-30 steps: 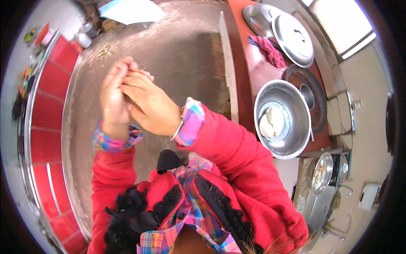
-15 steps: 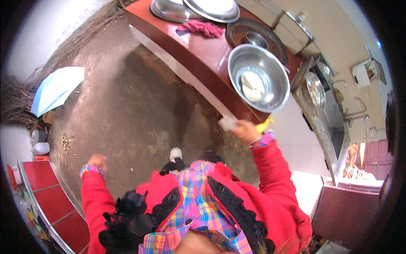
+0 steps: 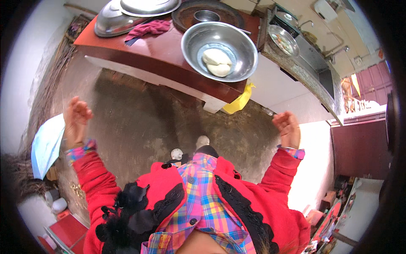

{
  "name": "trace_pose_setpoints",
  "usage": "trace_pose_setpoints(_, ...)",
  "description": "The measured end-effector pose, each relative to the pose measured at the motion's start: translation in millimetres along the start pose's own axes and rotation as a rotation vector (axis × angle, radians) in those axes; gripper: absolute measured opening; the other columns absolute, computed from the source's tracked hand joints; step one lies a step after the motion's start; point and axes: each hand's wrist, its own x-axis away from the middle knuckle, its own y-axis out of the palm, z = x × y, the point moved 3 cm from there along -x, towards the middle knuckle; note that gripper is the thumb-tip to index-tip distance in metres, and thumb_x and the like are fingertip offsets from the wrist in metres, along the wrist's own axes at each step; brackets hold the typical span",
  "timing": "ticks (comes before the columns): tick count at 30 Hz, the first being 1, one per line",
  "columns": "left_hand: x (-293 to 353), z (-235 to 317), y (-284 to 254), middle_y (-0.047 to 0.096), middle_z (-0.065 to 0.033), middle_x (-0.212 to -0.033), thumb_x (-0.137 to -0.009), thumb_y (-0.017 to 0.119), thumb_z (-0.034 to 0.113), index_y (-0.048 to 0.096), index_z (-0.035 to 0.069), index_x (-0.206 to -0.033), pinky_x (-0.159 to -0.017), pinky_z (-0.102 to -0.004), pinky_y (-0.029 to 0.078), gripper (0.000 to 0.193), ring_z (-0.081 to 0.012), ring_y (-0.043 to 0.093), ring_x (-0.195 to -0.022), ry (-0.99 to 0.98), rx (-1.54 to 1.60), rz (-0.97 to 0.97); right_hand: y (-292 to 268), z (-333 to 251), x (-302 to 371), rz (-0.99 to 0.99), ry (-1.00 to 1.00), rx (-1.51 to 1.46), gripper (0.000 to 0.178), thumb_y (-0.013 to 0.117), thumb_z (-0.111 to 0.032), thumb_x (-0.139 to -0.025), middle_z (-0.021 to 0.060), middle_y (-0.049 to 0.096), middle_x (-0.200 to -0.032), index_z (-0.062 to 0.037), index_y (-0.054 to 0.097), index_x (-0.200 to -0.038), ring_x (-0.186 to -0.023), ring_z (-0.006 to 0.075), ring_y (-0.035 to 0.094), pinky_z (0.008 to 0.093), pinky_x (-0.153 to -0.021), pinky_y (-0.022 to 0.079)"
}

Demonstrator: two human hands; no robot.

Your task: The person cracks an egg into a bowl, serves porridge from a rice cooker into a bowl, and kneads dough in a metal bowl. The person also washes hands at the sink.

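My left hand (image 3: 77,117) is raised over the floor at the left, empty, with its fingers loosely bent and apart. On the other side my right hand (image 3: 288,128) is also raised and empty, its fingers half curled and slightly blurred. Neither hand touches anything. Ahead, a wide steel basin (image 3: 242,46) stands at the right end of a red counter, holding pale lumps of what looks like dough (image 3: 217,62). The yellow bag (image 3: 239,103) hangs or stands below that end of the counter, closest to my right hand.
On the red counter (image 3: 169,53) lie a dark red cloth (image 3: 148,28), steel lids (image 3: 116,21), and a small bowl (image 3: 206,16) on a large round pan (image 3: 182,19). A sink counter (image 3: 292,70) with a steel plate (image 3: 280,37) runs along the right. A light-blue umbrella (image 3: 45,144) rests at left.
My view has turned to the right and I have stepped. My left hand has risen; my right hand has swung outward, away from the counter's corner.
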Motion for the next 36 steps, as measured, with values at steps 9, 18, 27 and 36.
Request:
trace_pose_setpoints(9, -32.9, -155.2, -28.7, 0.059, -0.009, -0.059, -0.079, 0.052, 0.016, 0.062, 0.001, -0.071, -0.051, -0.0328, 0.045, 0.02, -0.0185, 0.057, -0.052, -0.881, -1.425, 0.113, -146.2, 59.2, -43.5, 0.628, -0.014, 0.842, 0.034, 0.061, -0.016, -0.075, 0.0126, 0.06, -0.096, 0.0011, 0.056, -0.103, -0.09, 0.0197, 0.056, 0.0298, -0.079, 0.043)
trace_pose_setpoints(18, -208.4, -165.1, 229.1, 0.054, -0.0125, -0.09, -0.07, 0.05, -0.004, 0.059, 0.006, -0.089, -0.069, -0.031, 0.043, 0.023, -0.027, 0.054, -0.083, 0.307, -1.359, -0.449, -16.3, 119.8, -148.0, 0.302, -0.01, 0.681, 0.053, 0.062, -0.019, -0.073, 0.0188, 0.051, -0.107, 0.0049, 0.042, -0.116, -0.088, 0.0209, 0.056, 0.0308, -0.074, 0.046)
trace_pose_setpoints(27, -267.6, -302.0, 343.7, 0.048, -0.0115, -0.11, -0.068, 0.065, 0.018, 0.05, 0.011, -0.108, -0.086, -0.041, 0.035, 0.043, -0.0292, 0.043, -0.106, 0.589, -1.402, -1.266, 64.5, 174.9, -184.6, 0.574, -0.001, 0.822, 0.08, 0.066, -0.022, -0.069, 0.0266, 0.039, -0.117, 0.0097, 0.019, -0.125, -0.109, 0.0365, 0.039, 0.0411, -0.094, 0.03)
trace_pose_setpoints(36, -263.4, -377.2, 362.6, 0.043, -0.0141, -0.118, -0.068, 0.064, 0.032, 0.05, 0.013, -0.111, -0.095, -0.0513, 0.023, 0.049, -0.0311, 0.034, -0.117, 0.878, -1.218, -1.793, 80.9, 174.4, -189.5, 0.98, 0.322, 0.688, 0.042, 0.05, -0.012, -0.075, 0.0283, 0.056, -0.081, -0.006, 0.028, -0.111, -0.076, 0.0462, 0.054, 0.0502, -0.069, 0.043)
